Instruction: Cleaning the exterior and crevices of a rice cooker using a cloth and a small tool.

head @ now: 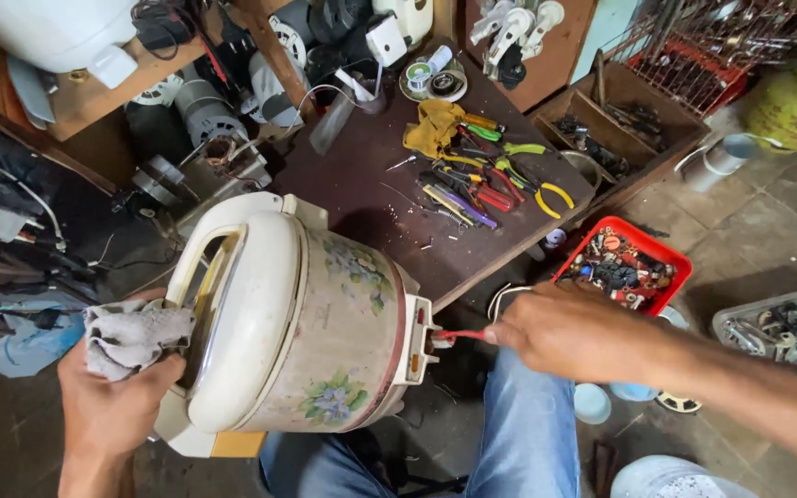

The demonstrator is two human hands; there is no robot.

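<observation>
Rice cooker (311, 323), cream with floral print, lies on its side on the person's lap, just below the desk (362, 175). Left hand (113, 401) presses a grey rag (131, 334) against its lid end. Right hand (569, 332), closed around a red-handled screwdriver (458, 336), holds the tip at its base.

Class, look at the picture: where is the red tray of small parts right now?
In the head view, the red tray sits right of centre, just below the dark worktable's edge, directly beyond the right hand holding a red-handled screwdriver.
</observation>
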